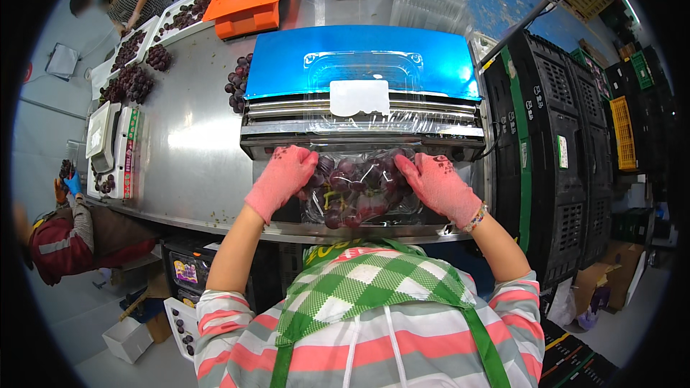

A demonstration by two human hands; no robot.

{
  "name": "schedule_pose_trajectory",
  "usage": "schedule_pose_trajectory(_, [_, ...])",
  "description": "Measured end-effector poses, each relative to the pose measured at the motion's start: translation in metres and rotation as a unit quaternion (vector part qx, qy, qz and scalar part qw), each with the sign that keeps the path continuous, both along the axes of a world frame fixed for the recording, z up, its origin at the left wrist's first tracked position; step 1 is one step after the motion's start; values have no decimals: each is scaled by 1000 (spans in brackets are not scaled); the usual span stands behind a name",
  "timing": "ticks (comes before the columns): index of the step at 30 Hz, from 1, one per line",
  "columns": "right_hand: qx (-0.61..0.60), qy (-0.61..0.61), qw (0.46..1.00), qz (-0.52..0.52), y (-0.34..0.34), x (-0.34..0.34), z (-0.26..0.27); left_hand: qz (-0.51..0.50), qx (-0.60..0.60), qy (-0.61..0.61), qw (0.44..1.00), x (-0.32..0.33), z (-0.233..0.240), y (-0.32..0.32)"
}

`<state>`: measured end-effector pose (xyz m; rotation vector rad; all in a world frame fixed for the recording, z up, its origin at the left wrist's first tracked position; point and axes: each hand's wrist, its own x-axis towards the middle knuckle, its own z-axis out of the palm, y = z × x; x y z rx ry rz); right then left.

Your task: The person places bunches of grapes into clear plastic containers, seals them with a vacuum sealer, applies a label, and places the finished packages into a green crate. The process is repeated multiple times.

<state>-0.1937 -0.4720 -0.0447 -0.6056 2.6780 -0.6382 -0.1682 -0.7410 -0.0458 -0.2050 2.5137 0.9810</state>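
A clear plastic pack of dark red grapes (pixel 358 186) lies between my hands at the table's front edge, with glossy clear film over it and a green stem showing through. My left hand (pixel 283 179), in a pink knit glove, grips its left upper side. At the right upper side, my right hand (pixel 443 187) in a matching glove pinches the pack with thumb and fingers. Directly beyond stands a film wrapping machine (pixel 356 132) with metal rollers and a shiny blue sheet (pixel 280 59). A clear plastic container (pixel 318 67) bearing a white label (pixel 359 97) sits on top.
Loose grapes (pixel 237 83) lie left of the machine. An orange plastic scale (pixel 248 2) and stacked clear containers (pixel 431 2) stand behind it. Black crates (pixel 560 156) rise close on the right. Two people work at the left, near a weighing scale (pixel 102 134) and grape trays (pixel 178 21).
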Motion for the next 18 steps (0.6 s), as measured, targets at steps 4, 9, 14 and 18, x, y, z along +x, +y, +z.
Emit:
schedule_pose_trajectory(4, [61,-57,996,-5,-5,-13,13,43,11,-113,993,-15,9,1])
schedule_pose_trajectory(9, [88,-63,994,-2,-13,-19,22,-138,-247,45,958,-20,-7,14])
schedule_pose_trajectory(14, [83,-54,995,22,-11,-14,20,-191,-239,132,943,-17,-24,12])
schedule_pose_trajectory(18, [-14,-54,997,-46,-1,2,26,4,-4,191,981,20,-27,-1])
